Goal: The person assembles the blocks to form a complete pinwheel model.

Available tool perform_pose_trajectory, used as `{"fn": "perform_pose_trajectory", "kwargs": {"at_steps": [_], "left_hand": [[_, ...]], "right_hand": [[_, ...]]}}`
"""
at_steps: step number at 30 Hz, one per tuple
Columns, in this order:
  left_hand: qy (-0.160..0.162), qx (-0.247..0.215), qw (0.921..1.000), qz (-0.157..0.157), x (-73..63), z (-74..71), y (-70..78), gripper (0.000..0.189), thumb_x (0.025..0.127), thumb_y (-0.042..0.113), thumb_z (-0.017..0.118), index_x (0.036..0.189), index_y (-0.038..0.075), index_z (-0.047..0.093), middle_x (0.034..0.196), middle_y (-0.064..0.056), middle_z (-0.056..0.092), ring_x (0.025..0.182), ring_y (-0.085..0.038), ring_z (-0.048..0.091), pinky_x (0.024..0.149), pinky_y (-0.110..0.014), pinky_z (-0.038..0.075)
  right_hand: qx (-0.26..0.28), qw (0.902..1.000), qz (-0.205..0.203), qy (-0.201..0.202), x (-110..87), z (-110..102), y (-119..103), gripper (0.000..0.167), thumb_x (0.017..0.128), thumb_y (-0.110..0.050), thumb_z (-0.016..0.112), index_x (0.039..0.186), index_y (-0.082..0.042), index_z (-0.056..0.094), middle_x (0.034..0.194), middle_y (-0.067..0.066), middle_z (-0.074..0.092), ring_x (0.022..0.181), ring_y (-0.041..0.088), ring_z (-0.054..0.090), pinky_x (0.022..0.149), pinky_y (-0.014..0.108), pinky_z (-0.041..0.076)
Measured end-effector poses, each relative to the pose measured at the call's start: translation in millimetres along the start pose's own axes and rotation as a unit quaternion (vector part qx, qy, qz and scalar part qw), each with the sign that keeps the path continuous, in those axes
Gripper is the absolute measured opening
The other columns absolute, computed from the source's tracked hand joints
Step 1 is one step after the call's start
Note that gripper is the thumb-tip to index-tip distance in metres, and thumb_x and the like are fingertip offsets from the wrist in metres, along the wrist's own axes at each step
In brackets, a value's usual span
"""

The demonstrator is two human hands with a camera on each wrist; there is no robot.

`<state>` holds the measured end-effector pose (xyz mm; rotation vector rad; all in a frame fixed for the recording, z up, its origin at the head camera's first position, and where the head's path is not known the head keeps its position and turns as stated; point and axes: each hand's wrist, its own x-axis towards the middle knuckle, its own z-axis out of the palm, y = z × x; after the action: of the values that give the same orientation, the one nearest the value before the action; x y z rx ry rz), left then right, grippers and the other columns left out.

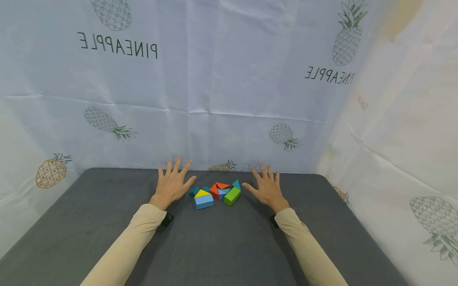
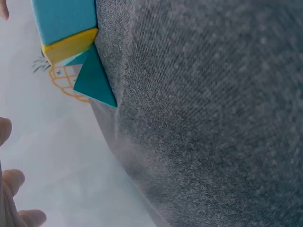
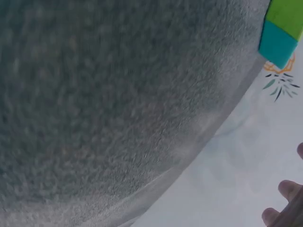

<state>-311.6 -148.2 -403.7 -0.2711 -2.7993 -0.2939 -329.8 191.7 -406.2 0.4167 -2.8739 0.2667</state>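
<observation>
A small cluster of coloured toy blocks lies on the dark grey table between my two hands. At its front sit a light blue block (image 1: 204, 201) and a green block (image 1: 232, 196). Behind them are a yellow block (image 1: 202, 193), red triangular blocks (image 1: 214, 191) and teal triangular blocks (image 1: 236, 184). My left hand (image 1: 169, 186) spreads its fingers just left of the cluster, holding nothing. On the other side, my right hand (image 1: 266, 188) is likewise spread and holds nothing. The left wrist view shows a teal triangular block (image 2: 95, 78) close up.
The dark grey table (image 1: 222, 246) has its far edge against a white curtain (image 1: 236, 79) printed with pineapples. More curtain (image 1: 400, 159) hangs along the right side. A dark band (image 1: 167, 219) sits at my left wrist.
</observation>
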Motion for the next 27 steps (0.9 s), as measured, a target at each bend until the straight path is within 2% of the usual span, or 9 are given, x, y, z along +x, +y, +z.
{"fn": "perform_pose_trajectory", "kwargs": {"at_steps": [8,11,18,24,27], "left_hand": [[-0.013,-0.017,0.9998,-0.003,-7.4,0.7,3.0,0.068,0.1,0.052,0.048,0.157,0.02,0.03,0.163,-0.022,0.02,0.149,-0.05,0.013,0.113,-0.075,0.011],[-0.012,-0.025,0.9996,0.001,-10.3,1.3,5.4,0.068,0.1,0.051,0.049,0.156,0.019,0.032,0.162,-0.023,0.021,0.148,-0.052,0.016,0.113,-0.074,0.014],[-0.034,-0.044,0.9984,0.002,-16.8,1.2,13.7,0.067,0.101,0.052,0.047,0.156,0.017,0.033,0.161,-0.025,0.024,0.146,-0.051,0.023,0.112,-0.071,0.022],[-0.028,-0.061,0.9976,0.014,-21.1,-0.6,21.7,0.066,0.1,0.051,0.051,0.154,0.016,0.037,0.157,-0.026,0.033,0.142,-0.049,0.033,0.11,-0.067,0.03],[-0.028,-0.069,0.997,0.017,-23.3,0.2,24.7,0.065,0.1,0.049,0.052,0.153,0.016,0.039,0.154,-0.025,0.037,0.14,-0.047,0.036,0.11,-0.065,0.032]], "right_hand": [[0.021,0.9996,-0.014,-0.011,-7.8,0.5,-7.9,0.075,0.096,-0.059,0.052,0.155,-0.017,0.035,0.166,0.017,0.016,0.152,0.047,0.009,0.115,0.073,0.006],[0.024,0.9995,-0.018,-0.012,-12.1,2.2,-10.3,0.074,0.095,-0.059,0.053,0.155,-0.018,0.036,0.165,0.017,0.018,0.152,0.046,0.011,0.115,0.072,0.009],[0.04,0.9983,-0.038,-0.02,-19.8,7.0,-15.5,0.071,0.095,-0.057,0.056,0.152,-0.018,0.041,0.163,0.017,0.025,0.15,0.046,0.019,0.116,0.07,0.016],[0.056,0.996,-0.067,-0.016,-21.5,8.4,-21.0,0.067,0.094,-0.053,0.061,0.148,-0.015,0.048,0.159,0.017,0.032,0.146,0.045,0.027,0.114,0.068,0.024],[0.061,0.9951,-0.073,-0.026,-21.9,9.0,-23.0,0.067,0.094,-0.051,0.062,0.148,-0.014,0.048,0.159,0.017,0.033,0.146,0.044,0.028,0.114,0.065,0.026]]}}
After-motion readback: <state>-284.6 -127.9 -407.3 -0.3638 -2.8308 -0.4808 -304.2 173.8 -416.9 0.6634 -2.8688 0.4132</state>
